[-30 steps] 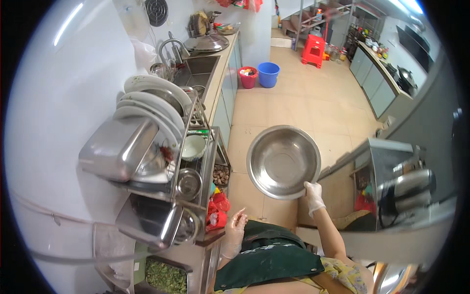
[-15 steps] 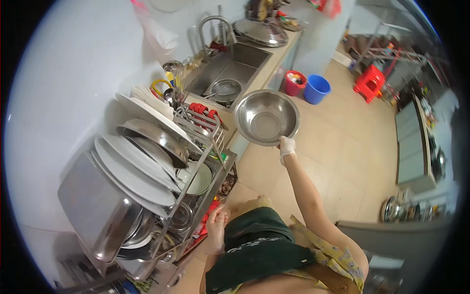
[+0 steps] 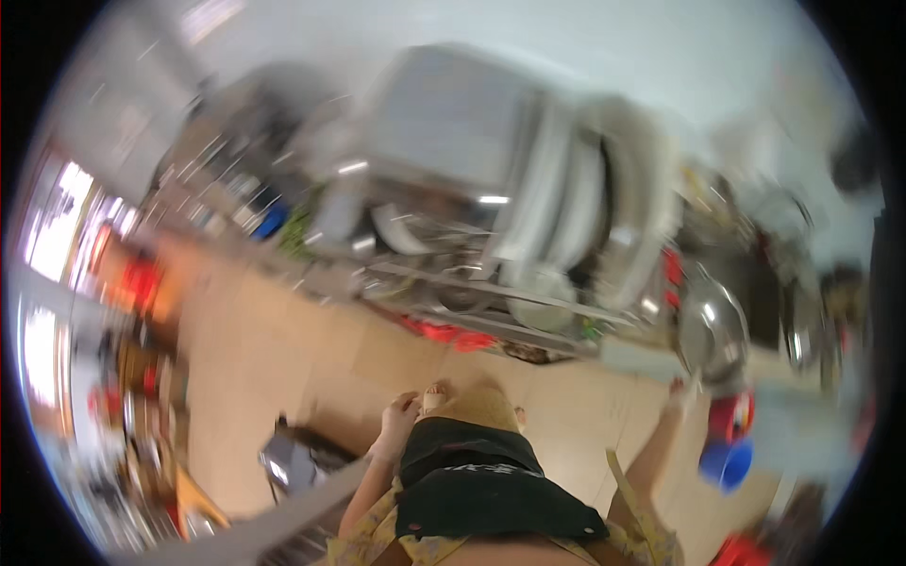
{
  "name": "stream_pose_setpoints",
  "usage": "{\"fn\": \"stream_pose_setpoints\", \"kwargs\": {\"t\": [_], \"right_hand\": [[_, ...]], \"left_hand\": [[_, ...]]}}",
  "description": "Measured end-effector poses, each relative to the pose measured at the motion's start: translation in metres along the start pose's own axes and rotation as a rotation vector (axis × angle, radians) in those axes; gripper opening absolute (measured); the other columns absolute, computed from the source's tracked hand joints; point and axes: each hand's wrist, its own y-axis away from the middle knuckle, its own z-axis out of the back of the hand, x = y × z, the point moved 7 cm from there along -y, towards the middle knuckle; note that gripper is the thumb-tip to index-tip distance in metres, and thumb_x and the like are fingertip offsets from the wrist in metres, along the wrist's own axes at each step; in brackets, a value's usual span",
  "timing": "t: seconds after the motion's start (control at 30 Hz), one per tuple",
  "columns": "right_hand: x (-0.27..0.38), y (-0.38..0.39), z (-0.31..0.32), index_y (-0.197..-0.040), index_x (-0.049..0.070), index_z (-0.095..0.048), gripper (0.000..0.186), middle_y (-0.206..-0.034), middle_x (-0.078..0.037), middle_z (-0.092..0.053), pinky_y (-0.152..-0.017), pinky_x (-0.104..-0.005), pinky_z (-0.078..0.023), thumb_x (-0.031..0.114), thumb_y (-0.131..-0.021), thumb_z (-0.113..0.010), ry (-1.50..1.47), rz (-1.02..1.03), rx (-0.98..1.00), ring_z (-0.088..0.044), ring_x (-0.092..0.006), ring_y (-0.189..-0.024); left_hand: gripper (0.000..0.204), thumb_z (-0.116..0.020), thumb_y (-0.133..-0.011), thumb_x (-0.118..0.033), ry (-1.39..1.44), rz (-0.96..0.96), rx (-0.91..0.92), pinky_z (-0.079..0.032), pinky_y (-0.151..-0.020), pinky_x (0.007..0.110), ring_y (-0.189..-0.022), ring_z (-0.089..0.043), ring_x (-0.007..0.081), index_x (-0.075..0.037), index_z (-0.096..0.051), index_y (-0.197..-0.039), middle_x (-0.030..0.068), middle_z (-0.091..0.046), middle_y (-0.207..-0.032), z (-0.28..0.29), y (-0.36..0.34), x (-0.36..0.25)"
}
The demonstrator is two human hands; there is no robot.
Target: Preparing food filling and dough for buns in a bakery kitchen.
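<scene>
Steel bowl [image 3: 713, 330] gripped at its rim in our gloved right hand [image 3: 681, 391] beside the blurred dish rack [image 3: 491, 283]; our left hand [image 3: 401, 415] hangs loosely curled, empty.

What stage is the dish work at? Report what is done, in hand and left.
Done: plates and steel trays stand racked in the dish rack.
In hand: the right hand holds a steel bowl up beside the rack; the left hand hangs empty by the apron.
Left: the bowl is not yet set down anywhere. The frame is blurred, so finer detail is unclear.
</scene>
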Motion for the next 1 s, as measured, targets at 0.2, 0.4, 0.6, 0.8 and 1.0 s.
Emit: {"fn": "stream_pose_setpoints", "kwargs": {"t": [0.2, 0.4, 0.6, 0.8, 1.0], "right_hand": [[-0.176, 0.126, 0.047, -0.067, 0.008, -0.048, 0.032, -0.053, -0.007, -0.049, -0.036, -0.0333, -0.041, 0.029, -0.089, -0.058, 0.687, -0.342, 0.414, -0.048, -0.0195, -0.039], [-0.324, 0.438, -0.102, -0.091, -0.005, -0.059, 0.025, -0.074, -0.014, -0.063, -0.048, -0.0303, -0.049, 0.019, -0.085, -0.057, 1.308, -0.37, 1.248, -0.061, -0.0218, -0.056], [-0.402, 0.708, -0.295, -0.081, 0.005, -0.06, 0.014, -0.066, -0.003, -0.058, -0.051, -0.0263, -0.042, 0.017, -0.086, -0.055, 1.331, 0.048, 1.737, -0.052, -0.0094, -0.055], [-0.349, 0.956, -0.524, -0.096, 0.005, -0.063, 0.023, -0.078, -0.003, -0.064, -0.051, -0.0218, -0.045, 0.025, -0.089, -0.056, 1.005, 0.206, 1.656, -0.058, -0.0092, -0.061], [-0.349, 1.053, -0.805, -0.092, 0.004, -0.064, 0.028, -0.078, -0.004, -0.065, -0.052, -0.0228, -0.044, 0.03, -0.089, -0.055, 0.419, 0.386, 1.491, -0.059, -0.0102, -0.061]], "left_hand": [[0.029, -0.055, -0.087, -0.014, 0.001, 0.091, -0.214, -0.048, -0.065, 0.025, -0.071, -0.058, 0.0119, 0.0, -0.061, -0.112, 0.0077, -0.064, -0.084, 0.146, 0.048, 0.076], [0.029, -0.057, -0.086, -0.012, 0.066, 0.155, -0.435, -0.048, -0.061, 0.024, -0.067, -0.059, 0.012, 0.0, -0.061, -0.111, 0.0072, -0.064, -0.082, 0.341, 0.035, 0.18], [0.03, -0.055, -0.087, -0.011, 0.57, 0.172, -0.685, -0.048, -0.062, 0.023, -0.069, -0.057, 0.0097, 0.001, -0.059, -0.114, 0.0055, -0.063, -0.085, 0.554, -0.01, 0.207], [0.031, -0.054, -0.088, -0.01, 0.696, 0.102, -0.63, -0.047, -0.061, 0.022, -0.068, -0.056, 0.0098, 0.004, -0.057, -0.115, 0.0059, -0.062, -0.085, 0.7, -0.118, 0.209], [0.032, -0.054, -0.085, -0.01, 0.704, 0.033, -0.552, -0.048, -0.061, 0.022, -0.067, -0.057, 0.0104, 0.004, -0.058, -0.113, 0.0068, -0.062, -0.084, 0.837, -0.259, 0.192]]}}
